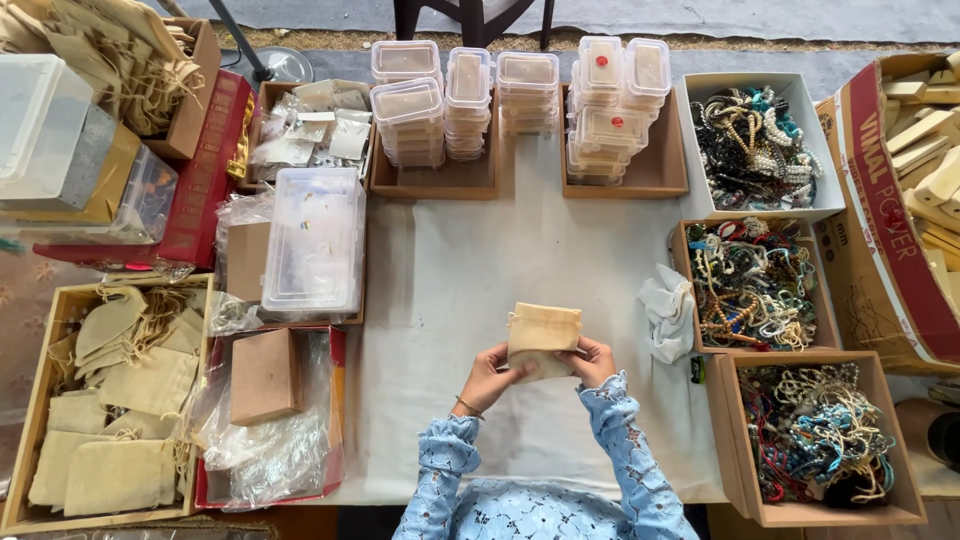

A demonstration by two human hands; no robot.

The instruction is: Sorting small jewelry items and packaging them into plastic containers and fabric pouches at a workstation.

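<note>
Small beige drawstring pouch, held up over the white tabletop, clamped between left hand and right hand at its lower corners. Crumpled white cloth just to the right; beyond, boxes of beaded bracelets. Behind, stacked clear lidded containers.

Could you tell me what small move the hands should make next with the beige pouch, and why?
Probably spread its mouth open: both hands, left hand and right hand, hold the pouch by its lower edge above the white cloth, and it looks flat.
</note>
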